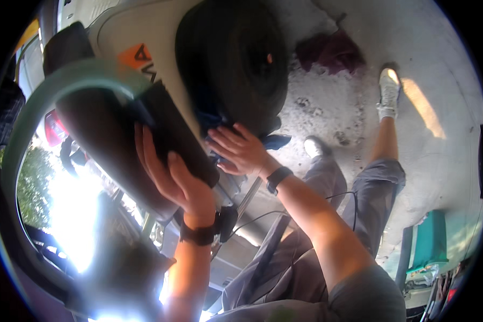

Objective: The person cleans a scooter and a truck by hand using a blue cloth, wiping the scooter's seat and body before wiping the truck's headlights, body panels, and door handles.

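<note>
My left hand [172,180] lies against a long dark padded block [104,142] that looks like a seat cushion. Its fingers are stretched along the block's surface and the thumb stands apart. A dark strap with a small black box sits on that wrist. To the right, my right hand [239,150] is open, fingers spread, just below a large black wheel [247,64]. Dark blue cloth or plastic [276,141] shows beside it. Whether the right fingertips touch anything is hard to tell. A dark band [278,178] circles the right wrist.
A pale green curved tube [64,80] arches close at the left. Behind the wheel is a light body panel [155,27] with an orange patch. Maroon cloth [331,52] lies on the stained concrete floor [429,59]. A green case [430,240] stands at lower right. A thin cable [263,214] hangs near my wrists.
</note>
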`<move>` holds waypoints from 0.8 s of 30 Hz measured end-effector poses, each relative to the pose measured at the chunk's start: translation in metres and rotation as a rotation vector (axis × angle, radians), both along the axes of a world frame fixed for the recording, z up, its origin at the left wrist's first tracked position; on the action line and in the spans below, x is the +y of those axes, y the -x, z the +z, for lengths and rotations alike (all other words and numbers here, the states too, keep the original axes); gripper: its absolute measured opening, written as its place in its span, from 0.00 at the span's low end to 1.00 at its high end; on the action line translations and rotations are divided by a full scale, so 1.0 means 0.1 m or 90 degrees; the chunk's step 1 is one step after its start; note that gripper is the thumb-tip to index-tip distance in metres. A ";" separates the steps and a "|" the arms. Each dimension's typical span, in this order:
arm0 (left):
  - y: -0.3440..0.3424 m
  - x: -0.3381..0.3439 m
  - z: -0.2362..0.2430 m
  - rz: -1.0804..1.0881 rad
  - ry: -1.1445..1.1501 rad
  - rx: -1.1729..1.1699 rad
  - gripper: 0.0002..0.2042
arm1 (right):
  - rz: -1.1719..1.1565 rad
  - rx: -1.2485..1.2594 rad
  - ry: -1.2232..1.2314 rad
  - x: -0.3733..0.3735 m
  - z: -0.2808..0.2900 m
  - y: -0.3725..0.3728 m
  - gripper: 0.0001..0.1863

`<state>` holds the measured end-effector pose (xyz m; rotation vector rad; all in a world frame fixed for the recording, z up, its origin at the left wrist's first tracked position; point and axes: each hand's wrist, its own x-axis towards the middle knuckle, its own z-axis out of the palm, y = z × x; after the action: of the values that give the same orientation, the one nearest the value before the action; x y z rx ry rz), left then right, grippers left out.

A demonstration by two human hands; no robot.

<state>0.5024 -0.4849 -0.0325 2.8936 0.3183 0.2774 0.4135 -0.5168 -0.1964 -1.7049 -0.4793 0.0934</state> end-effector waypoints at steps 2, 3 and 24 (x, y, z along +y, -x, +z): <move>-0.04 -0.05 0.01 -0.014 0.021 -0.008 0.23 | -0.048 0.006 0.008 0.09 -0.03 -0.03 0.22; -0.03 0.00 -0.03 -0.025 0.019 -0.007 0.23 | -0.116 -0.057 0.083 0.18 -0.04 -0.16 0.22; 0.01 0.02 -0.07 0.004 0.027 -0.047 0.22 | -0.392 0.133 -0.183 0.09 -0.17 -0.04 0.24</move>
<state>0.5016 -0.4830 -0.0395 2.8331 0.3160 0.3724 0.4172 -0.5076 -0.2137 -1.4715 0.1914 -0.2316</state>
